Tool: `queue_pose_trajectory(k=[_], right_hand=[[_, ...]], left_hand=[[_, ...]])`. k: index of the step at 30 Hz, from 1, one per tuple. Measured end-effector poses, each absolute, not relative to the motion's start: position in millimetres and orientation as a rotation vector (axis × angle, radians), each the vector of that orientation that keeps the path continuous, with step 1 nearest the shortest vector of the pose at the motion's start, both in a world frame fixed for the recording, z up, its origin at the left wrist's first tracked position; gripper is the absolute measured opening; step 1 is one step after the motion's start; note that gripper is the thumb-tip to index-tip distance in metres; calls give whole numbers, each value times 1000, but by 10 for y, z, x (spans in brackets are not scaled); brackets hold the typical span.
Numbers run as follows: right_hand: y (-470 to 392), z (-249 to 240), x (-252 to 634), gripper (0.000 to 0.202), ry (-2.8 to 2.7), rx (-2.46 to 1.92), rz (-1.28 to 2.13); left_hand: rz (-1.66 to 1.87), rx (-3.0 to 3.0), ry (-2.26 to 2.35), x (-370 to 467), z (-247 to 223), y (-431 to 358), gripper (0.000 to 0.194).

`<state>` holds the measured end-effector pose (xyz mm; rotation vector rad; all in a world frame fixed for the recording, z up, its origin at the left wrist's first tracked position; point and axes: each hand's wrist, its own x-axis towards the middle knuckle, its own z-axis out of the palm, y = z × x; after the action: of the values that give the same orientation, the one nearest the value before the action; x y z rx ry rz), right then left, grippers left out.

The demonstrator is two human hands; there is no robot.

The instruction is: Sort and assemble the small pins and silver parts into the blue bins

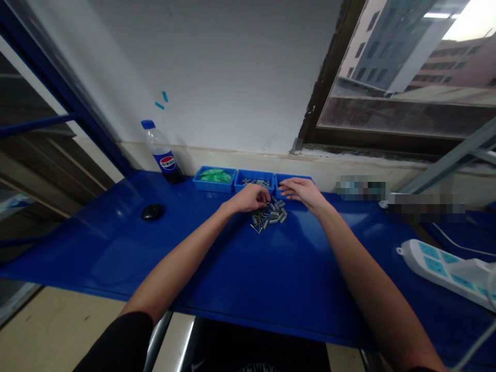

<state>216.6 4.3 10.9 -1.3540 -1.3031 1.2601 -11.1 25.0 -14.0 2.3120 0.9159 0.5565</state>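
Observation:
A loose pile of small grey cylinders (274,219) and thin brass-coloured screws or pins (259,222) lies on the blue table. At the pile's upper left edge is my left hand (250,198), its fingers curled together; whatever they pinch is too small to make out. My right hand (302,192) hovers at the right-hand blue bin (294,178), fingers stretched out and apart, with nothing visible in them. It hides much of that bin. The middle blue bin (253,188) holds several grey cylinders. Green plastic pieces (215,176) fill the left blue bin (211,186).
On the left stand a cola bottle (165,155) and a black computer mouse (152,212). A white power strip (445,268) with a cable lies at the right. Blurred-out items (362,187) sit near the back right. The wall and window (395,119) bound the table's (217,274) rear.

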Motion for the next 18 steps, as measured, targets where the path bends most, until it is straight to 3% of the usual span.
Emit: queue_pose_trajectory(k=[12,18], right_hand=[[-43,50,2120,19,-1568,-1186,1416],[3,2,2122,18,-1526,-1199,1371]], left_hand=[[952,2013,804,-52,-6,165,35],[869,2186,937,-74,62,130,28]])
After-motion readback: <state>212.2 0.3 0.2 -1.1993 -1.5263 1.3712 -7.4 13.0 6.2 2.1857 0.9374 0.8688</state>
